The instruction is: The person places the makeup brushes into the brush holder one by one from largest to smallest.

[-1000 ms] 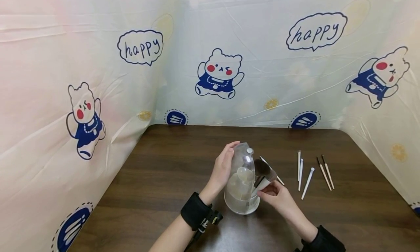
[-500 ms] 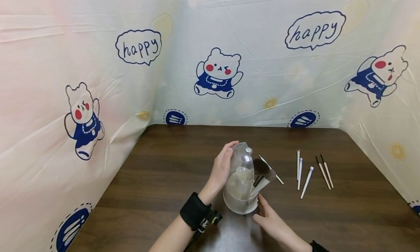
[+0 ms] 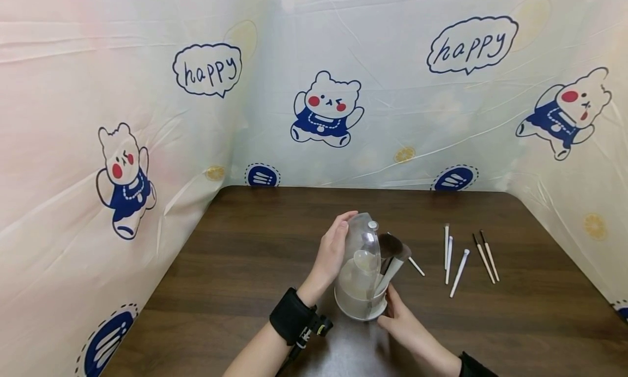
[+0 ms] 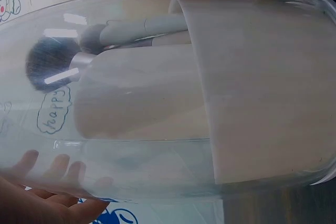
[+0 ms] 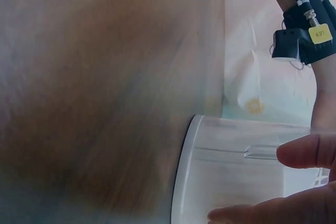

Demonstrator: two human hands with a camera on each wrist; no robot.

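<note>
A clear makeup brush holder [image 3: 360, 306] with a domed cover and white inner cup stands upright on the table. My left hand [image 3: 333, 249] holds the cover's upper left side, its fingers showing through the plastic in the left wrist view. My right hand [image 3: 404, 325] grips the holder's lower right side, thumb and forefinger around the clear tab [image 5: 261, 152]. Inside lean a large dark-haired brush [image 4: 51, 62] and a brush with a pale, thick handle [image 3: 391, 273]. The holder hides part of both. Behind it lies a thin white brush [image 3: 416, 266].
Three white-handled brushes [image 3: 459, 273] lie on the brown table [image 3: 265, 241] to the right. Beyond them are two slim brushes with dark tips [image 3: 484, 260]. A printed curtain [image 3: 392, 50] surrounds the table's back and sides.
My right hand has let go of the pale-handled brush, now in the holder, and has moved down to the holder's lower right side. The left hand has stayed in place.
</note>
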